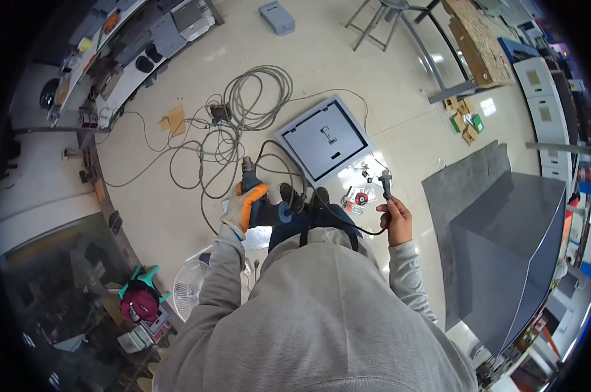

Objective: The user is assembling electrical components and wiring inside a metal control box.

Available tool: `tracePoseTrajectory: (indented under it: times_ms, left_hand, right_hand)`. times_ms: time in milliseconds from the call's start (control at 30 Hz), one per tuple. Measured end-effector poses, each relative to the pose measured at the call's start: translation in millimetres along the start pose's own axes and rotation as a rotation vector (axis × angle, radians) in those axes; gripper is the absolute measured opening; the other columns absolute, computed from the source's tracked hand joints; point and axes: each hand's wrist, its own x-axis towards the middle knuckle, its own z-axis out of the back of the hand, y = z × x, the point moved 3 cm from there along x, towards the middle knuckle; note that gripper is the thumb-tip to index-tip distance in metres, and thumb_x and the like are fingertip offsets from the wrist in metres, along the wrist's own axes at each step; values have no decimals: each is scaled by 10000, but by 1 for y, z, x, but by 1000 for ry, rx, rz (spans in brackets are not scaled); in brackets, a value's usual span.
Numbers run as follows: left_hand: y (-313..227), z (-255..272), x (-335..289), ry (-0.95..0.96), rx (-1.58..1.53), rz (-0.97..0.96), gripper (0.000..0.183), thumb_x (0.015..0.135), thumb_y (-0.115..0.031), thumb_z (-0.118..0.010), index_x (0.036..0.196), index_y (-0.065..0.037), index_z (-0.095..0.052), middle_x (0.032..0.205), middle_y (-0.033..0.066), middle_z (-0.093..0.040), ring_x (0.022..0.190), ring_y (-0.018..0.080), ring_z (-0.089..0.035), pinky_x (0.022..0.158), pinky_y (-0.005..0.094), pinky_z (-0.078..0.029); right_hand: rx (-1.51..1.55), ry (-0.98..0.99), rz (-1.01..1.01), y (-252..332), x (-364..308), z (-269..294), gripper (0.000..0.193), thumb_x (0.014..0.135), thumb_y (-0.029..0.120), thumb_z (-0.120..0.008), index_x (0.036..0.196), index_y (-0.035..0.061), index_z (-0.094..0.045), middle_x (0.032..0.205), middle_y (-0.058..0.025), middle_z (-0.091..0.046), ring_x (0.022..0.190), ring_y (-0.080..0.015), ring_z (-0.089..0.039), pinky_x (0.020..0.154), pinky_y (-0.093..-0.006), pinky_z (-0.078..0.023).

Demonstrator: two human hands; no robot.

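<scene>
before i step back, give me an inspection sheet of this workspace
surface: pale glossy tiled floor
job's things: blue power drill with silver chuck; dark cylindrical cord connector; flat grey metal box
clutter: flat brown cardboard; red round item among small parts near the box
hands: gloved left hand grips the drill; bare right hand holds the connector
cables: loose grey cable coils left of the box
surroundings: white round fan, grey metal stool, large dark-grey boxy cabinet
</scene>
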Motion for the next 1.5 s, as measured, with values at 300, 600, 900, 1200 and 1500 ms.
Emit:
tracePoseTrajectory:
  times_ms: [300,600,900,1200,1500]
  left_hand:
    - [-3,-14,-15,-58,-29,-3,364,834,-201,-753,1116,-23,-608,903,89,-665,765,153,-618,714,246,-500]
    - [31,-5,-46,-138,-93,-20,354,832,-206,-753,1111,-28,-627,901,80,-669,748,153,-616,701,252,-499]
    - [57,54,4,72,-54,89,366,939,-373,-591,1123,-59,-618,924,68,-667,684,190,-633,594,361,-557]
    - [-29,46,95,368,134,332,380,939,-393,-594,1127,-64,-620,927,74,-671,673,195,-645,574,347,-563]
    - [-77,7,185,524,367,305,314,941,-349,-611,1078,-68,-639,872,59,-671,671,189,-646,575,321,-564]
  right_hand:
    - [82,-140,38,10,13,72,293,975,139,-532,1203,-29,-605,844,-115,-701,462,-111,-458,431,-221,-370]
    - [45,-120,-36,-21,39,109,229,977,175,-555,1145,40,-631,860,-89,-700,472,-109,-485,420,-232,-368]
    - [139,-449,109,9,69,110,269,969,284,-614,1077,42,-660,671,-39,-583,456,-111,-450,409,-241,-348]
    - [490,-982,153,-20,-21,131,236,968,296,-632,1064,84,-662,677,-15,-555,490,-87,-444,433,-219,-342]
    - [435,-1003,248,-92,-81,50,310,935,116,-667,1225,17,-624,934,-93,-680,661,-112,-550,578,-208,-445]
